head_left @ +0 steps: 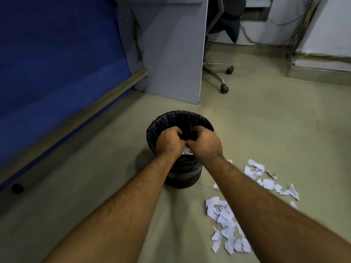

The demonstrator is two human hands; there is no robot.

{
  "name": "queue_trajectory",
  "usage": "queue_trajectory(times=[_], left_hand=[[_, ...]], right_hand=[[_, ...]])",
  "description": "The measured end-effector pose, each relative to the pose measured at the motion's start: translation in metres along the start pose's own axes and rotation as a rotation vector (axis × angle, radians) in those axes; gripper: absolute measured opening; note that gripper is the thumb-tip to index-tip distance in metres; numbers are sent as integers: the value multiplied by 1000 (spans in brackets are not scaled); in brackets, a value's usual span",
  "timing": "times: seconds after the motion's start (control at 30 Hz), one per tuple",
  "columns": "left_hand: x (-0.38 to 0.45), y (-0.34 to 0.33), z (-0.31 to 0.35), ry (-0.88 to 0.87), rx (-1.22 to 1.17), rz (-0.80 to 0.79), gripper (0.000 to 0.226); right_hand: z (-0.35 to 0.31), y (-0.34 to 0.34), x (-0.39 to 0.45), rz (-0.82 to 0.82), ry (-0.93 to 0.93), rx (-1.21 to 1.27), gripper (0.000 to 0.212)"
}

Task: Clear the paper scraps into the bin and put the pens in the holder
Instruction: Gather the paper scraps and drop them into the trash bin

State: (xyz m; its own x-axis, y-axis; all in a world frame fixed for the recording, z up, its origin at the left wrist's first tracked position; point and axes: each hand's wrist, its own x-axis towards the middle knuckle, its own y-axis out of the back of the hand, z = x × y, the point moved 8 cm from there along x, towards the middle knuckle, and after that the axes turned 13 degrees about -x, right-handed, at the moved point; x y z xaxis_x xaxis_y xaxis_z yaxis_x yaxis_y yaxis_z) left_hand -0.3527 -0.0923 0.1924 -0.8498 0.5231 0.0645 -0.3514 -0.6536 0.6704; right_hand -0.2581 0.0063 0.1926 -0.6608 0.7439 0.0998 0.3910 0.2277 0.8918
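Observation:
A round black bin [182,118] lined with a black bag stands on the floor in the middle of the head view. My left hand [168,142] and my right hand [206,142] are side by side over its mouth, fingers curled together. A bit of white paper [187,151] shows between and under the two palms. Several torn white paper scraps [226,224] lie on the floor to the right of the bin, with more scraps [266,181] further right. No pens or holder are in view.
A blue partition [57,63] with a metal rail runs along the left. A grey desk panel [174,54] stands behind the bin. An office chair base with castors [224,88] sits beyond it. Loose cables [296,35] hang at the back right wall.

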Motion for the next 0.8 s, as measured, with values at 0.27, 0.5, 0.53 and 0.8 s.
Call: queue_trajectory(times=[0.27, 0.5, 0.53, 0.8], left_hand=[[-1, -20, 40, -152, -211, -20, 17], [-27, -86, 76, -168, -295, -122, 18], [-32, -101, 76, -154, -283, -146, 18], [-102, -246, 30, -133, -57, -522, 37]], right_hand=[[49, 28, -11, 259, -198, 361, 18], [124, 32, -25, 335, -360, 473, 16], [140, 29, -31, 339, -390, 462, 16], [282, -59, -99, -14, -491, -76, 41]])
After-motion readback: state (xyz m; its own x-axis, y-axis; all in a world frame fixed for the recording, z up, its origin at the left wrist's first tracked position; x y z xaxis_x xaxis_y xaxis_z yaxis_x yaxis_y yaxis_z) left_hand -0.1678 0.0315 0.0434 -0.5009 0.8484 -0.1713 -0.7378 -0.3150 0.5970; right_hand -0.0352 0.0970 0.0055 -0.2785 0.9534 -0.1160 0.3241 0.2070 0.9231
